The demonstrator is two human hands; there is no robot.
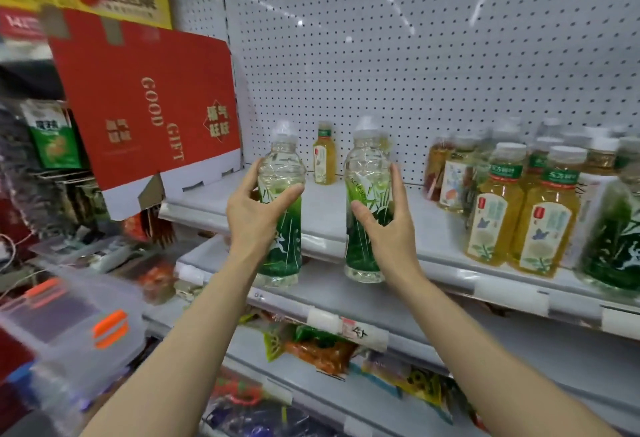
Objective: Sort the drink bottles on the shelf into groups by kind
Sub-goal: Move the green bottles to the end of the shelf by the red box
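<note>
My left hand (254,215) grips a clear bottle with a green bamboo label (282,173), held upright in front of the white shelf (329,215). My right hand (384,228) grips a second bottle of the same kind (367,166), also upright, a little to the right. Both bottles hang just off the shelf's front edge. One small yellow tea bottle (324,154) stands alone at the back of the shelf between them. Several yellow tea bottles (540,215) and amber ones (438,166) crowd the right side, with another green-label bottle (613,239) at the far right.
A red cardboard gift box (149,107) leans at the shelf's left end. A white pegboard (415,55) backs the shelf. Snack packets (318,350) lie on the lower shelf. Clear plastic boxes with orange clips (79,325) stand at the lower left.
</note>
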